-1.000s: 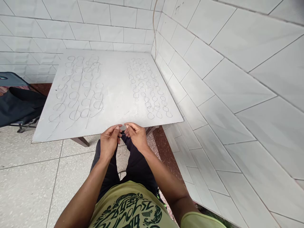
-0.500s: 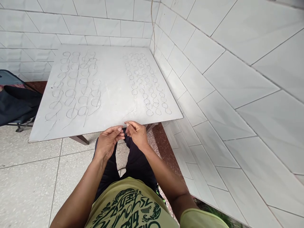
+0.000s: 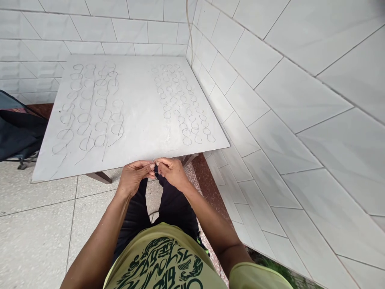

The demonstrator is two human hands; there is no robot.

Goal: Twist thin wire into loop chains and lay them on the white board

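Note:
At the front edge of the table, my left hand pinches a thin wire between thumb and fingers. My right hand is closed on the same wire from the other side, its fingertips almost touching the left ones. The wire seems bent into a small loop, mostly hidden by the fingers. On the left of the white tabletop lie rows of wire rings with long loose tails. Smaller wire rings without visible tails lie in slanting rows on the right.
White tiled walls border the table behind and to the right. A cable hangs in the corner. A folding chair with dark cloth stands at the left. Below the tabletop, a brown table leg shows above the speckled floor.
My hands have drawn closer together, the right one shifting left and its fingers curling in around the wire. The wire's loose end over the tabletop shows less. The view has shifted slightly.

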